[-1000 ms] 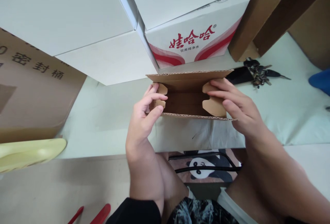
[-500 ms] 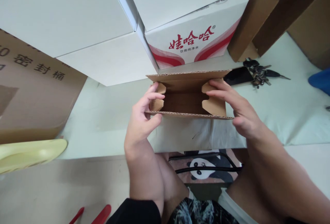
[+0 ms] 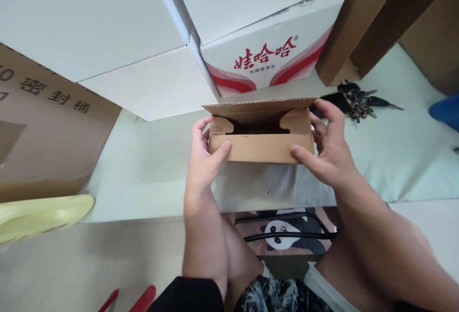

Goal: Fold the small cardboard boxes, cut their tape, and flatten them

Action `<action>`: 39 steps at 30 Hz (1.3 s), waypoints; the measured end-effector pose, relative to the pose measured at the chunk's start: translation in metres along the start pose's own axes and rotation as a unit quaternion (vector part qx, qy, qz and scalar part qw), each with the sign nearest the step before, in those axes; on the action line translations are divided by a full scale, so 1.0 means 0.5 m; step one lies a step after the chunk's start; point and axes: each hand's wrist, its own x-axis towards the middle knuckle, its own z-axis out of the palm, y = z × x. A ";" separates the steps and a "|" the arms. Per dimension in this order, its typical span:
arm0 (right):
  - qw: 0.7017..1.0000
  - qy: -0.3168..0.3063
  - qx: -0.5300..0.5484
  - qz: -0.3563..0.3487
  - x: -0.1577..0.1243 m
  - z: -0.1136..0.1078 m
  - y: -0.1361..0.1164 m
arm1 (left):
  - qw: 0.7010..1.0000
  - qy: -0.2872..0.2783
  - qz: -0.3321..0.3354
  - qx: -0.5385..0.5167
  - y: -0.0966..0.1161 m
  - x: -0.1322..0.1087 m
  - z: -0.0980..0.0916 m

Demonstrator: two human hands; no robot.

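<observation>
A small brown cardboard box [image 3: 261, 149] stands between my two hands near the front of the covered table. Its near flap is folded inward over part of the opening, while the far flap [image 3: 261, 107] still stands up. Both side flaps lie bent in, and the inside is dark. My left hand [image 3: 208, 151] grips the left end, its thumb pressing on the near flap and its fingers along the side. At the right end my right hand [image 3: 328, 144] holds on likewise, thumb on the near flap, index finger by the far flap's corner.
White cartons [image 3: 143, 87] and a red-and-white carton [image 3: 272, 53] stand behind. A bunch of keys [image 3: 362, 101] and a black phone-like object [image 3: 335, 104] lie at right, before an open cardboard piece [image 3: 347, 29]. A large brown carton [image 3: 53, 125] and a yellow object [image 3: 46, 214] are left.
The near flap has been folded inward over the opening. Both thumbs have come onto it, and the right fingers have moved from inside the box to its outer right side.
</observation>
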 end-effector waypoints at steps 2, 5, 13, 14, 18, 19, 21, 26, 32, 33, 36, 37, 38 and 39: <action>1.000 -0.004 0.013 -0.007 0.001 0.002 0.004 | 1.000 -0.002 -0.012 -0.001 -0.008 0.001 -0.001; 0.999 -0.026 0.007 -0.018 0.001 0.002 0.010 | 1.000 -0.010 -0.012 0.002 -0.016 0.004 -0.002; 0.996 -0.043 -0.081 -0.011 0.010 -0.015 -0.022 | 1.000 -0.021 -0.007 -0.005 -0.023 0.005 -0.004; 0.993 -0.046 -0.104 -0.016 0.011 -0.017 -0.028 | 1.000 -0.021 -0.006 -0.001 -0.022 0.005 -0.005; 0.988 -0.052 -0.138 -0.041 0.009 -0.018 -0.030 | 0.999 -0.005 -0.005 0.051 -0.018 0.005 -0.009; 0.989 -0.055 -0.131 -0.045 0.006 -0.019 -0.024 | 0.998 -0.001 -0.006 0.061 -0.018 0.005 -0.010; 0.990 -0.066 -0.114 -0.047 0.001 -0.021 -0.006 | 0.998 0.007 -0.007 0.068 -0.018 0.007 -0.011; 0.985 -0.138 -0.081 -0.070 -0.003 -0.029 0.033 | 0.999 0.023 -0.008 0.044 -0.025 0.013 -0.007; 0.986 -0.117 -0.089 -0.083 -0.001 -0.020 0.044 | 0.999 0.036 -0.012 0.027 -0.032 0.018 -0.001; 0.987 -0.109 -0.087 -0.082 -0.002 -0.018 0.042 | 0.999 0.037 -0.012 0.026 -0.032 0.019 -0.002; 0.990 -0.087 -0.082 -0.074 -0.004 -0.019 0.030 | 1.000 0.025 -0.009 0.015 -0.032 0.018 -0.005; 0.991 -0.082 -0.080 -0.067 -0.003 -0.022 0.023 | 1.000 0.016 -0.009 0.007 -0.032 0.017 -0.006; 0.993 -0.077 -0.077 -0.054 -0.002 -0.026 0.015 | 1.000 0.005 -0.008 -0.002 -0.031 0.017 -0.008; 0.994 -0.072 -0.071 -0.034 0.001 -0.030 0.005 | 1.000 -0.008 -0.008 -0.009 -0.030 0.016 -0.010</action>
